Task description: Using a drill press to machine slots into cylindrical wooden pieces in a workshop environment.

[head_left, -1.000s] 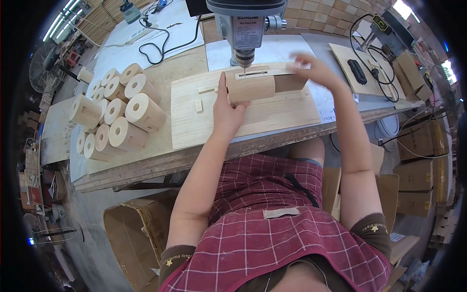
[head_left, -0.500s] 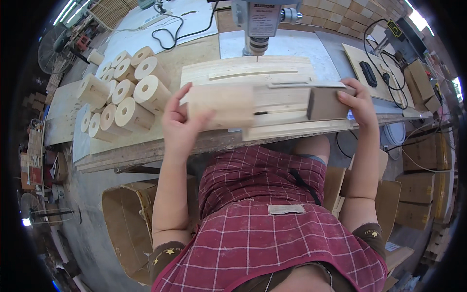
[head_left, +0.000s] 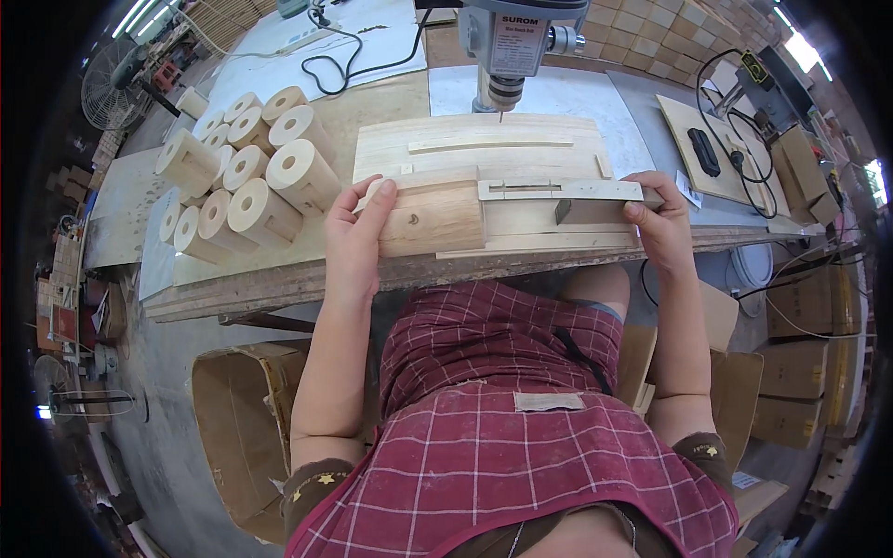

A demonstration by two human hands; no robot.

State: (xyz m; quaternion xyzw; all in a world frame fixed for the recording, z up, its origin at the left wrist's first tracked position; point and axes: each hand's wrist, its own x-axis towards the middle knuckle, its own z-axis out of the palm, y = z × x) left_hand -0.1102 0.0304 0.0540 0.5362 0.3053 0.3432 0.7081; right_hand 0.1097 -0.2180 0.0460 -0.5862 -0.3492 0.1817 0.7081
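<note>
My left hand is closed around the left end of a pale wooden cylinder with a small dark knot on its side. In my right hand is a slotted flat strip, pinched at its right end, with a grey-brown block beneath it. The strip's left end meets the cylinder's right end. Both pieces are in front of a light wooden board that carries thin battens. Beyond them stands a bench drill, its thin bit pointing down above the board.
Several bored wooden cylinders are stacked at the left of the bench. Cables lie at the back, and a black power strip rests on a board at the right. Cardboard boxes stand below the bench edge.
The cylinder has turned, bringing its knot into sight. The strip in my right hand has tilted to show its slotted face, and its left end has come against the cylinder.
</note>
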